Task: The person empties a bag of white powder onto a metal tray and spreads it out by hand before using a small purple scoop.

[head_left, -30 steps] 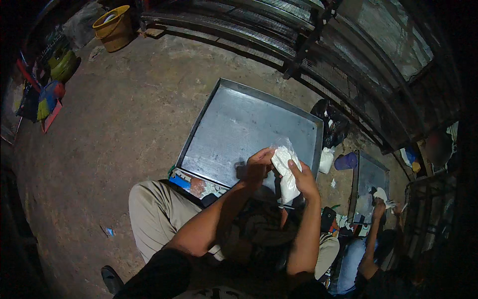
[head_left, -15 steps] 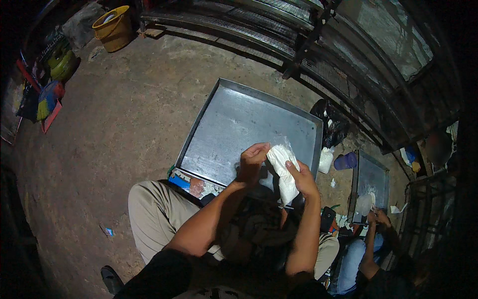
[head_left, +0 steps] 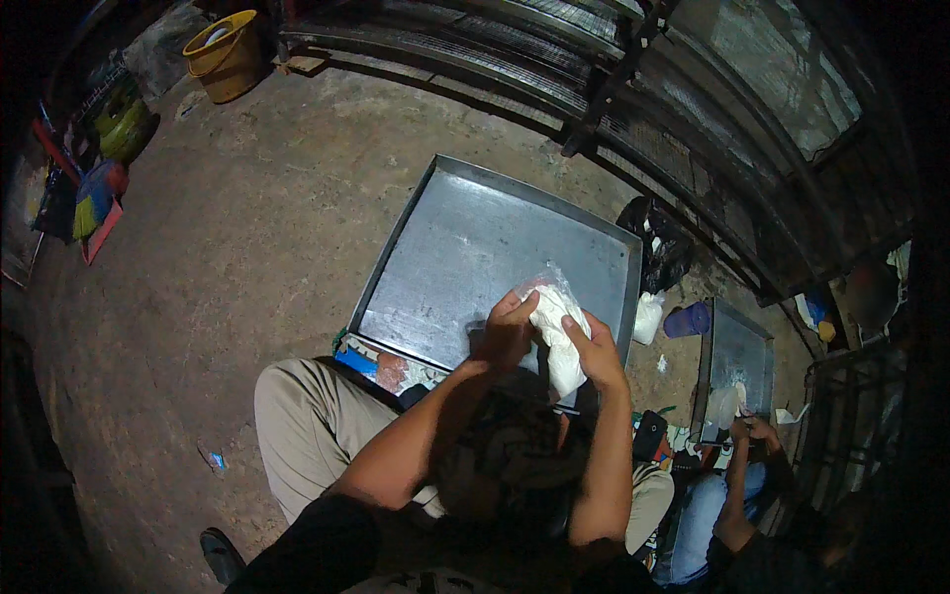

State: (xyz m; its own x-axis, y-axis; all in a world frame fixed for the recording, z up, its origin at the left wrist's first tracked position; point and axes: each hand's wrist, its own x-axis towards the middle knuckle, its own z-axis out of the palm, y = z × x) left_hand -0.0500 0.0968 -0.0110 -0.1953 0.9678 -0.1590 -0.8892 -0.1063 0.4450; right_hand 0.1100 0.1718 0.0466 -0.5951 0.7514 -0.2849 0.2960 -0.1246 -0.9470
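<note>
Above the near right part of the metal tray (head_left: 475, 233), we hold a white-filled clear bag (head_left: 560, 342), long axis slanting from far left to near right, our left hand (head_left: 507, 329) gripping its far left edge, our right hand (head_left: 598, 353) its right side.

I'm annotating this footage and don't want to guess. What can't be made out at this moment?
In the head view:
- Right hand: some fingers, hidden beneath the clear bag.
- Clear bag: what its white contents are; detail too small.
- Metal tray: part of its near side, covered by the left forearm.
- Co-worker's hands: their exact grip; too small and dim.
- Black plastic bag: contents, hidden by dark plastic.
</note>
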